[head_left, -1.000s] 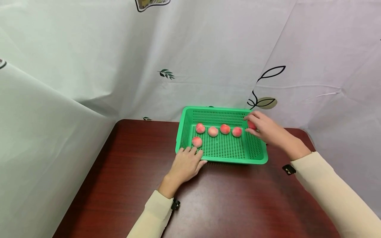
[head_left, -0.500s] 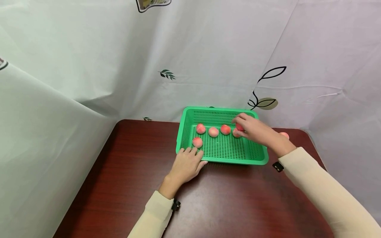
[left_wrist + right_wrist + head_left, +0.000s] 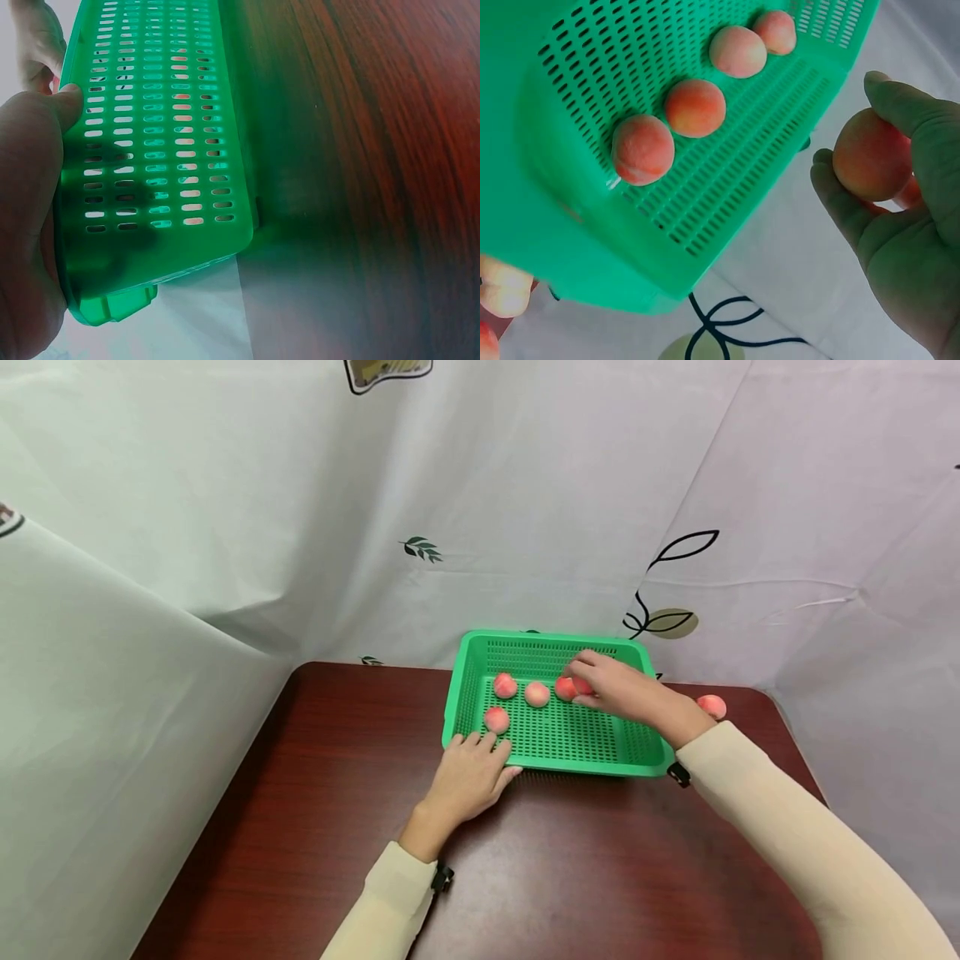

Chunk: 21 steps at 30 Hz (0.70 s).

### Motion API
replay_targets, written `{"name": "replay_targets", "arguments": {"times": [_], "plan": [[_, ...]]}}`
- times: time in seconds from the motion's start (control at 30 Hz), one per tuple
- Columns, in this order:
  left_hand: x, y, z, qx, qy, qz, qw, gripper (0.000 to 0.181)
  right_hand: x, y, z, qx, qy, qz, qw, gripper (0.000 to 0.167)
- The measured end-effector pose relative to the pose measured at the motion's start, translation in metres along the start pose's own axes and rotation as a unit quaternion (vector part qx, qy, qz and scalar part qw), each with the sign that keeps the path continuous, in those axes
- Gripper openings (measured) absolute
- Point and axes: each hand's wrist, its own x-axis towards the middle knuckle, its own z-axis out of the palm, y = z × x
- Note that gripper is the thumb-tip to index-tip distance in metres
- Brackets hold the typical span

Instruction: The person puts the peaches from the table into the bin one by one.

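A green perforated basket (image 3: 570,752) stands on the table with several pinkish-red peaches inside. One peach (image 3: 497,720) lies by its front left; others, including a pale peach (image 3: 537,695), form a row behind. My left hand (image 3: 465,781) grips the basket's front rim near the left corner, its thumb outside the wall in the left wrist view. Above the row, my right hand (image 3: 611,681) holds a peach (image 3: 874,154) between thumb and fingers. It hides part of the row in the head view. A small reddish patch shows behind that hand in the right wrist view.
A dark red-brown wooden table (image 3: 525,877) bears the basket. To the basket's right lies a loose peach (image 3: 711,707); the right wrist view shows two peaches outside the basket wall. White patterned cloth (image 3: 525,527) hangs close behind and at both sides.
My right hand has moved left, from the basket's right end to over the peach row, carrying the peach. A loose peach on the right has come into sight. My left hand stays put.
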Motion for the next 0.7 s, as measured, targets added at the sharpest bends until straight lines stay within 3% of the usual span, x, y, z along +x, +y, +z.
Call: {"name": "replay_targets", "arguments": {"times": [0.2, 0.43, 0.7], "plan": [[0.0, -0.001, 0.0, 0.008, 0.003, 0.0, 1.0, 0.038, 0.012, -0.005, 0.008, 0.009, -0.053, 0.018, 0.9984, 0.042], [0.0, 0.001, -0.001, 0.001, -0.018, -0.001, 0.9998, 0.038, 0.019, -0.007, 0.02, 0.006, -0.103, -0.01, 0.9946, 0.045], [0.001, 0.001, -0.002, 0.001, -0.025, -0.004, 0.9997, 0.038, 0.027, -0.011, 0.028, 0.023, -0.138, 0.008, 0.9901, 0.044]]}}
